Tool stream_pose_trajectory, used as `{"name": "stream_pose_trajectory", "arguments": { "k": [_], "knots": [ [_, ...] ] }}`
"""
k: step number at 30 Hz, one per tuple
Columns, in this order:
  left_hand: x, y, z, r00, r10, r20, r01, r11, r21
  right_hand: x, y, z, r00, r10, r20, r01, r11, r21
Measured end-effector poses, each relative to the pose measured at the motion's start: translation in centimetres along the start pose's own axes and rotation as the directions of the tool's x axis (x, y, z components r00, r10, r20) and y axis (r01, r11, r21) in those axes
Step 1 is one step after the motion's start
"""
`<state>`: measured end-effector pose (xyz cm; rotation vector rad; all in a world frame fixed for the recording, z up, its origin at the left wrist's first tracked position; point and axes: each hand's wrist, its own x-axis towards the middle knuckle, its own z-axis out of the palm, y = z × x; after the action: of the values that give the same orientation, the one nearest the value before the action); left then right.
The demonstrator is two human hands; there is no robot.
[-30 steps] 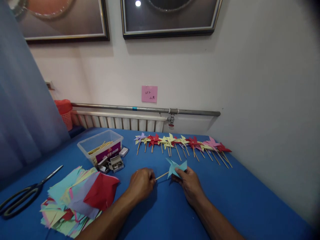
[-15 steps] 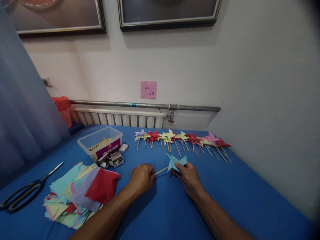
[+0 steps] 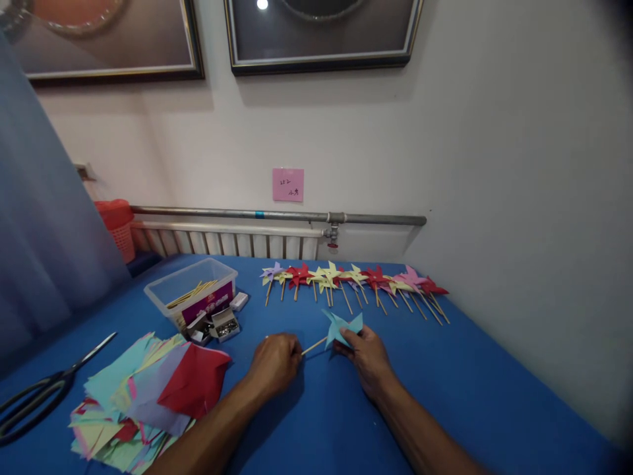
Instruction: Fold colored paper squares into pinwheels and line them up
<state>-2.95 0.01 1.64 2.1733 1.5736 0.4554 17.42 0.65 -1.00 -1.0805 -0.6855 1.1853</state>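
A light blue paper pinwheel (image 3: 338,330) on a thin wooden stick (image 3: 314,346) is held between my two hands, just over the blue table. My left hand (image 3: 277,359) is closed round the lower end of the stick. My right hand (image 3: 364,353) pinches the pinwheel's blades, thumb on top; its other fingers are partly hidden behind the paper. Farther back lies a row of finished-looking pinwheels in red (image 3: 374,278), yellow (image 3: 329,272), purple and pink, their sticks pointing toward me.
To the left are a pile of coloured paper sheets (image 3: 128,389), black-handled scissors (image 3: 54,389), a clear plastic box (image 3: 163,293) of sticks and small open boxes of pins (image 3: 225,326). A radiator (image 3: 237,239) and pipe (image 3: 198,211) run along the wall behind the blue table (image 3: 341,422).
The view has shifted slightly, so everything sits a little lower and farther left. Both hands keep their hold on the blue pinwheel, with little other visible movement.
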Motion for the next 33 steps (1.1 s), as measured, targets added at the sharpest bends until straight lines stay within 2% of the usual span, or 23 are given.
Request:
{"name": "stream_pose_trajectory", "arguments": {
  "k": [3,6,9,11,13,15,19,22,25,28,33],
  "knots": [
    [0.2,-0.1,0.0,0.999,-0.035,-0.012,0.033,0.996,-0.079,-0.3,-0.3,0.1,1.000,0.006,0.025,-0.007,0.999,0.050],
    [0.7,-0.3,0.4,0.991,-0.129,-0.043,0.112,0.954,-0.279,-0.6,-0.2,0.4,1.000,-0.015,-0.005,0.015,0.996,0.084],
    [1.3,-0.1,1.0,0.966,-0.259,-0.008,0.214,0.813,-0.541,-1.2,0.5,0.9,0.997,-0.064,0.047,0.068,0.994,-0.083],
    [1.5,0.3,1.6,0.956,-0.292,0.028,0.242,0.731,-0.637,-1.8,1.2,1.3,0.980,-0.104,0.171,0.144,0.960,-0.239],
    [1.4,0.7,2.1,0.961,-0.275,0.033,0.226,0.708,-0.669,-2.5,1.8,1.6,0.950,-0.122,0.286,0.220,0.913,-0.344],
    [1.2,1.0,2.5,0.971,-0.239,0.024,0.194,0.718,-0.669,-3.1,2.1,1.8,0.931,-0.130,0.340,0.272,0.871,-0.410],
    [0.8,0.8,2.9,0.983,-0.181,-0.037,0.124,0.796,-0.592,-3.5,2.2,2.0,0.925,-0.141,0.352,0.315,0.804,-0.504],
    [1.7,0.0,2.6,0.973,-0.206,-0.100,0.130,0.855,-0.502,-3.7,1.9,2.3,0.917,-0.164,0.363,0.355,0.750,-0.558],
    [4.1,-0.6,1.5,0.950,-0.286,-0.126,0.216,0.892,-0.397,-3.9,1.6,2.6,0.909,-0.182,0.376,0.380,0.731,-0.566],
    [7.4,-0.9,-0.1,0.906,-0.353,-0.232,0.305,0.927,-0.217,-4.0,1.5,2.6,0.905,-0.180,0.384,0.387,0.721,-0.574],
    [11.5,-0.9,-1.6,0.857,-0.399,-0.327,0.378,0.917,-0.128,-3.9,1.7,2.4,0.900,-0.172,0.401,0.392,0.723,-0.568]
  ]
}}
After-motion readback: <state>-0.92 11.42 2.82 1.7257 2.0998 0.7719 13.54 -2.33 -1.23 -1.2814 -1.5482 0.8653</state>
